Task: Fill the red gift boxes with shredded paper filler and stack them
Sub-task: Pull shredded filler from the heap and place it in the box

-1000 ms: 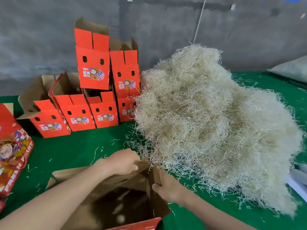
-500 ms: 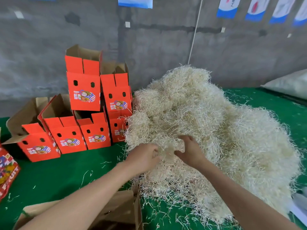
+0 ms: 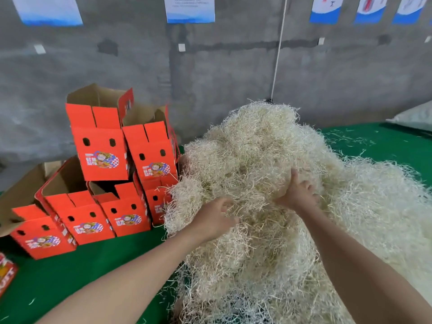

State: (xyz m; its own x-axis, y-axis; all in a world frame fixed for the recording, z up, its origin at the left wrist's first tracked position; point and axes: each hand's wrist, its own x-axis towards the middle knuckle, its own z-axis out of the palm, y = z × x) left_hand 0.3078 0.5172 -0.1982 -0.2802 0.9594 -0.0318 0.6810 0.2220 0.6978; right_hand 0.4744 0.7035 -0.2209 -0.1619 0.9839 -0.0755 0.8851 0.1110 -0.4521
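A big heap of pale shredded paper filler (image 3: 268, 160) covers the middle and right of the green table (image 3: 70, 277). My left hand (image 3: 214, 218) is dug into the heap's near left side, fingers curled around strands. My right hand (image 3: 298, 192) presses into the heap higher up, palm against a clump, fingers spread. A bunch of filler is lifted between both hands. Red gift boxes (image 3: 100, 155) with open flaps stand stacked in two tiers at the left, touching the heap's edge. The box I handled earlier is out of view.
A flat printed red carton (image 3: 5, 274) lies at the far left edge. A grey wall with hanging paper sheets rises behind the table, and a white cord (image 3: 279, 47) hangs down it. A white sack (image 3: 413, 118) lies at the back right. Loose strands litter the cloth.
Both hands left the open box near me and went up into the filler heap. They now reach higher and wider apart, gathering a clump; the view tilted up and the near box dropped out.
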